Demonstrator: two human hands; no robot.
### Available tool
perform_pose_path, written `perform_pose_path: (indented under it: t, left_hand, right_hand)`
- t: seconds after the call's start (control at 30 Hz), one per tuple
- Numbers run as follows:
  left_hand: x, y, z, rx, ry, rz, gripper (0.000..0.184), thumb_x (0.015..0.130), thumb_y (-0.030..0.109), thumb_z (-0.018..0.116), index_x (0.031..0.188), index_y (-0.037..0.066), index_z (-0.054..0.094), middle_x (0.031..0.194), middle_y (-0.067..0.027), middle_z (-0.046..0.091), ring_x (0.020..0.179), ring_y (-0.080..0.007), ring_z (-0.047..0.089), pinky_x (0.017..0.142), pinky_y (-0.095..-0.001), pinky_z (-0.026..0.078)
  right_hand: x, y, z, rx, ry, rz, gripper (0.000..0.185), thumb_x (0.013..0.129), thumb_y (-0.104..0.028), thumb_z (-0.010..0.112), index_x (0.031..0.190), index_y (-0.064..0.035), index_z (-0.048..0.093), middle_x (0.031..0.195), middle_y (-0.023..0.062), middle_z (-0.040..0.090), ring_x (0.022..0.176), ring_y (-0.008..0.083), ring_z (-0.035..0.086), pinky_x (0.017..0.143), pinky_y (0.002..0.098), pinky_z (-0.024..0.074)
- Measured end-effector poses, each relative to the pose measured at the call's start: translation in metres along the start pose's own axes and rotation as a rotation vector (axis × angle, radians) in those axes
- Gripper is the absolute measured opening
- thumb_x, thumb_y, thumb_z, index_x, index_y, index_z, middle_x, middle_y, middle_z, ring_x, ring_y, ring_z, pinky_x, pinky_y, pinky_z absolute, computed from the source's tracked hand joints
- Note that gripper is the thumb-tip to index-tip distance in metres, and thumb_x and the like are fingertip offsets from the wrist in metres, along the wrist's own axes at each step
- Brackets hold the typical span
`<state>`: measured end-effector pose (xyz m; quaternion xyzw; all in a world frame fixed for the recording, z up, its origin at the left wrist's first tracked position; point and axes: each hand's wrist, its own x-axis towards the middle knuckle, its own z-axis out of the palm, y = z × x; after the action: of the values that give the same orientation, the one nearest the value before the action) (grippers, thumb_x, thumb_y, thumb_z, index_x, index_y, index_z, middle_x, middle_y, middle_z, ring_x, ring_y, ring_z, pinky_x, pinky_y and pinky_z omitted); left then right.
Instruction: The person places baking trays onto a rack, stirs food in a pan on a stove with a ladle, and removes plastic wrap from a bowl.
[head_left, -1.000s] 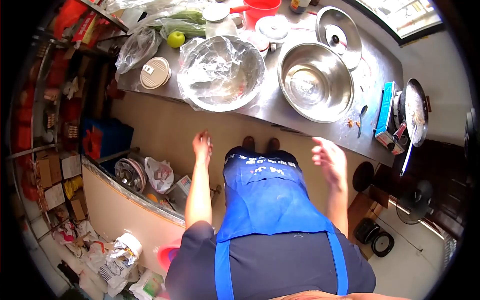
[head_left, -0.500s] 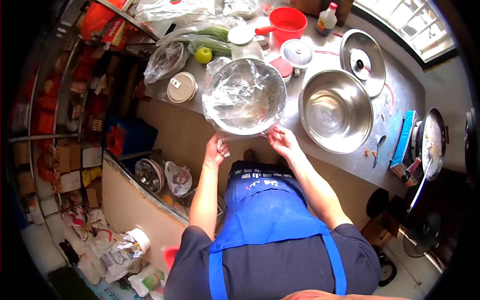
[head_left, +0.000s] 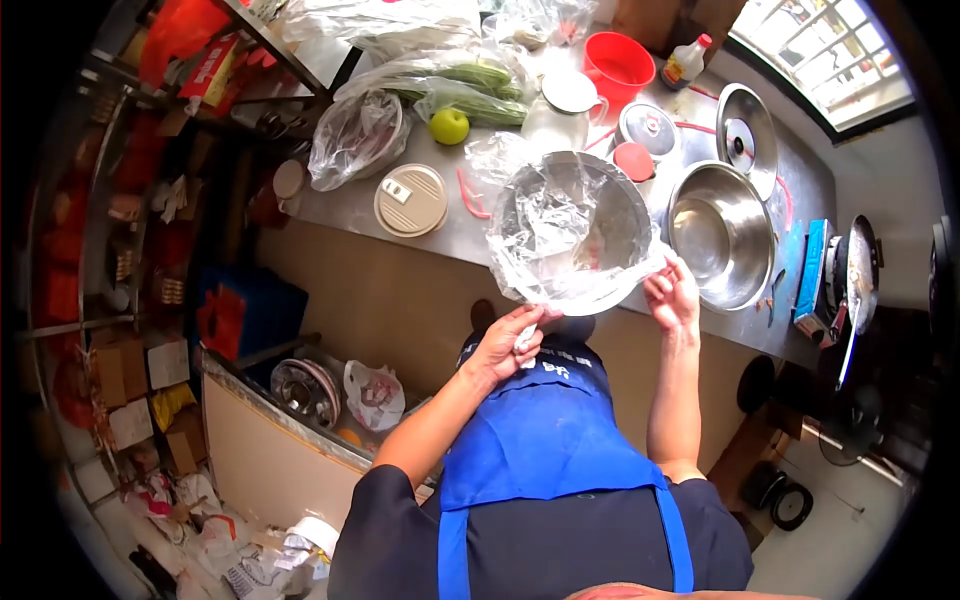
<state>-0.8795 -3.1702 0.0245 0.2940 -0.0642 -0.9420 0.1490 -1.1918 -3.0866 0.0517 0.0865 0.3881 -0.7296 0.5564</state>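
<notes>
Clear plastic film [head_left: 555, 225] lies over a round metal bowl [head_left: 625, 215] at the counter's front edge. My left hand [head_left: 512, 343] is closed at the bowl's near-left rim, pinching the film, with a small white thing against its fingers. On the right, my right hand [head_left: 672, 290] pinches the film and holds it out from the rim. Just beyond that hand stands a larger, shiny steel basin [head_left: 708, 240]. A beige round lid [head_left: 411, 200] sits left of the covered bowl.
Behind the bowl are a glass jug [head_left: 556, 125], a red-lidded jar [head_left: 634, 162], a red dipper [head_left: 618, 65] and a green apple [head_left: 449, 126]. A portable stove [head_left: 812, 275] with a pan [head_left: 862, 270] stands at the right. A low partition [head_left: 270, 440] is at the lower left.
My right hand has moved right along the rim, drawing the film outward. My left hand has come to the near rim and closed on the film. The bowl sits nearer the basin.
</notes>
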Motion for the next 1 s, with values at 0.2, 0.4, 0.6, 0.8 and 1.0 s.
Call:
perform_pose_path:
  t: [0.2,0.4,0.6,0.8,1.0]
  left_hand:
    - [-0.006,0.014,0.002,1.137,0.182,0.465,0.027,0.099,0.026,0.063,0.098,0.001,0.072,0.089,-0.0070,0.072,0.056,-0.0092,0.056,0.053,-0.0260,0.045]
    - [0.006,0.065,0.086,1.475,0.310,1.281,0.007,0.090,0.012,0.070,0.092,0.005,0.070,0.087,-0.0110,0.066,0.075,-0.0304,0.067,0.063,-0.0384,0.052]
    - [0.058,0.073,0.119,2.058,0.520,1.023,0.024,0.086,0.017,0.070,0.108,0.008,0.068,0.102,-0.0148,0.067,0.075,-0.0320,0.071,0.065,-0.0388,0.057]
    - [0.082,0.082,0.105,2.452,0.556,0.915,0.011,0.088,0.022,0.067,0.086,0.011,0.068,0.086,-0.0121,0.066,0.075,-0.0303,0.071,0.060,-0.0408,0.056]
    - [0.075,0.123,0.126,1.918,0.444,1.220,0.014,0.090,0.018,0.066,0.086,0.005,0.066,0.082,-0.0145,0.068,0.076,-0.0353,0.067,0.067,-0.0438,0.052]
  right_hand:
    - [0.000,-0.003,0.057,-0.005,0.156,-0.145,0.013,0.098,-0.010,0.060,0.086,-0.0066,0.055,0.068,-0.0033,0.045,0.050,0.0060,0.039,0.045,0.0229,0.0293]
    - [0.000,-0.001,0.065,-0.152,0.103,-0.219,0.014,0.097,-0.012,0.063,0.085,-0.0073,0.057,0.070,-0.0026,0.047,0.050,0.0066,0.039,0.046,0.0233,0.0289]
    - [-0.003,0.000,0.057,-0.158,0.087,-0.222,0.011,0.097,-0.012,0.061,0.088,-0.0063,0.058,0.072,-0.0019,0.051,0.050,0.0062,0.037,0.046,0.0230,0.0273]
    - [-0.019,0.003,0.015,-0.126,0.146,-0.268,0.043,0.103,-0.041,0.053,0.107,0.0009,0.063,0.093,0.0104,0.066,0.059,0.0113,0.046,0.054,0.0247,0.0364]
    - [-0.037,0.042,-0.044,-0.598,0.417,-0.287,0.030,0.096,-0.021,0.063,0.119,-0.0021,0.065,0.097,0.0063,0.069,0.066,0.0109,0.061,0.059,0.0240,0.0472]
